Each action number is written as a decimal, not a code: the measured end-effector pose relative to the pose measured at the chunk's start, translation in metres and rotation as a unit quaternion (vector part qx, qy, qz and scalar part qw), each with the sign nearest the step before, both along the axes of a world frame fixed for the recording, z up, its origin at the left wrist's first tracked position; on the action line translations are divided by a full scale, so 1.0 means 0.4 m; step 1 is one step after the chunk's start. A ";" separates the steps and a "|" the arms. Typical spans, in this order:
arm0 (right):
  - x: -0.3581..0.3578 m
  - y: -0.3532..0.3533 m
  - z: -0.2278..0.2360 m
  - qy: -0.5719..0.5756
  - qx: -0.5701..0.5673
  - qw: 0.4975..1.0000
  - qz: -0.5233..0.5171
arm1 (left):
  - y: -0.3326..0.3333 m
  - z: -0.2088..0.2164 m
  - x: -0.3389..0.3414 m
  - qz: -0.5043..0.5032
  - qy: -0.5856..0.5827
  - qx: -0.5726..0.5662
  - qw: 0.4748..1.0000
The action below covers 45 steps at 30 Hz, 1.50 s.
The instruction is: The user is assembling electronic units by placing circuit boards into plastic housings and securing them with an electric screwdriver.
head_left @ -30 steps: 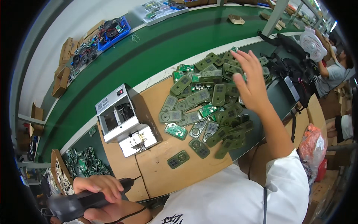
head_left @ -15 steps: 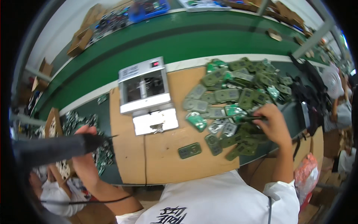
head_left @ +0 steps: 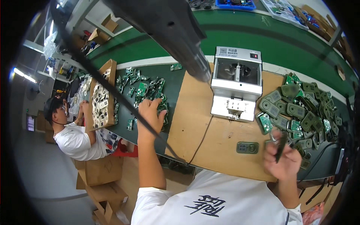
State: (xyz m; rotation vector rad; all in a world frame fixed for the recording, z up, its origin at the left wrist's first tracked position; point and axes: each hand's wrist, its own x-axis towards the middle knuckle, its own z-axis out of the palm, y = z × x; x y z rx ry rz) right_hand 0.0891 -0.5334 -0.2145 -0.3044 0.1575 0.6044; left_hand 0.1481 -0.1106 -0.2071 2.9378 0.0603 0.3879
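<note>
We are pinching a green casing (head_left: pixel 281 147) with our right hand (head_left: pixel 284 160), lower right; our left hand (head_left: pixel 151 113), centre-left, is partly covering circuit boards (head_left: pixel 142 89), grip unclear.

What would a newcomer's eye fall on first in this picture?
Probably the large dark tool, which fills the upper middle, its tip seen just left of the silver machine on the cardboard sheet. Next comes the heap of olive-green casings at right, with the right grip in front of it, holding a dark piece. At left, the left grip is over scattered green circuit boards.
</note>
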 end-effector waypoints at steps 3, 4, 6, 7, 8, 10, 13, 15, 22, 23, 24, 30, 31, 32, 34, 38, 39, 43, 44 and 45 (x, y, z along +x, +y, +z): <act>-0.007 0.077 -0.025 -0.047 0.010 0.997 0.062 | -0.001 0.015 0.040 -0.034 -0.004 0.062 0.997; -0.006 0.085 -0.024 -0.066 -0.060 0.993 0.078 | -0.005 0.030 0.046 -0.059 0.010 0.040 0.997; 0.003 0.105 -0.016 -0.081 -0.133 0.985 0.081 | -0.014 0.059 0.051 -0.084 0.057 -0.026 0.994; 0.009 0.119 -0.009 -0.116 -0.236 0.963 0.062 | -0.034 0.072 0.047 -0.096 0.057 -0.027 0.993; 0.015 0.128 -0.006 -0.148 -0.337 0.929 0.045 | -0.052 0.083 0.038 -0.083 0.082 -0.146 0.982; 0.016 0.129 -0.003 -0.166 -0.389 0.906 0.035 | -0.071 0.070 0.025 -0.120 0.090 -0.209 0.966; 0.015 0.121 -0.022 -0.209 -0.435 0.875 0.027 | -0.096 -0.031 -0.022 -0.161 0.046 -0.354 0.920; 0.023 0.137 -0.024 -0.165 -0.358 0.919 -0.003 | -0.156 -0.055 -0.043 -0.128 0.027 -0.553 0.823; 0.029 0.150 -0.063 -0.075 -0.330 0.940 0.033 | -0.307 -0.032 -0.103 -0.282 -0.057 -0.448 0.847; 0.023 0.149 -0.073 -0.022 -0.277 0.960 0.042 | -0.330 -0.032 -0.110 -0.302 -0.120 -0.406 0.854; 0.022 0.153 -0.070 -0.022 -0.277 0.960 0.044 | -0.360 -0.018 -0.115 -0.319 -0.149 -0.393 0.849; 0.020 0.156 0.001 0.037 -0.166 0.985 0.024 | -0.393 -0.020 -0.105 -0.405 -0.129 -0.293 0.856; 0.017 0.153 -0.007 0.011 -0.162 0.987 0.014 | -0.392 -0.013 -0.101 -0.429 -0.133 -0.267 0.852; 0.015 0.152 -0.010 -0.014 -0.157 0.988 0.003 | -0.387 -0.008 -0.097 -0.432 -0.133 -0.268 0.851; 0.008 0.153 -0.008 -0.103 -0.230 0.968 -0.017 | -0.377 0.005 -0.091 -0.475 -0.113 -0.207 0.848; 0.009 0.133 0.035 -0.310 -0.523 0.791 -0.070 | -0.386 0.054 -0.104 -0.476 -0.012 -0.288 0.831; 0.010 0.126 0.035 -0.313 -0.521 0.791 -0.066 | -0.389 0.053 -0.120 -0.412 -0.026 -0.359 0.837; 0.003 0.133 0.030 -0.511 -0.513 0.669 -0.166 | -0.393 0.062 -0.108 -0.360 0.039 -0.478 0.801; 0.002 0.131 0.036 -0.519 -0.514 0.659 -0.180 | -0.385 0.040 -0.098 -0.413 0.034 -0.488 0.768; 0.002 0.128 0.043 -0.525 -0.516 0.648 -0.194 | -0.385 0.039 -0.102 -0.410 0.032 -0.489 0.769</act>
